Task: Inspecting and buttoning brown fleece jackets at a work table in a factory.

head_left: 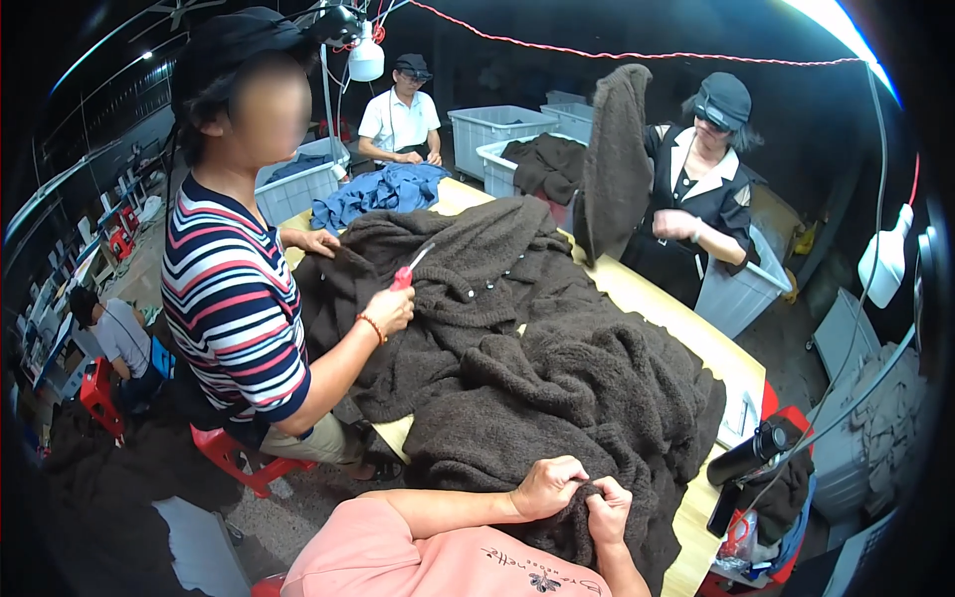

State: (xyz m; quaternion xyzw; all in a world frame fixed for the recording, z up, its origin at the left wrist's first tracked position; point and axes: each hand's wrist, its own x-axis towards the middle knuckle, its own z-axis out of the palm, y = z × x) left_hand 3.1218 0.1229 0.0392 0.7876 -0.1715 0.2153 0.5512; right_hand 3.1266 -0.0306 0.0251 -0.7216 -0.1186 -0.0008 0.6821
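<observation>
Brown fuzzy garment (557, 398) lies heaped on the counter (696, 338), directly ahead of and under both hands at the near edge. Left hand (546, 487) and right hand (608, 508) are side by side, nearly touching, each pinched tight on the same fold of fabric between them. Bulk of the pile stretches away from the hands toward the far end, long axis running up and left. Both hands equally close. Striped-shirt person (234, 289) at left holds a red tool (403, 276) over the same pile.
</observation>
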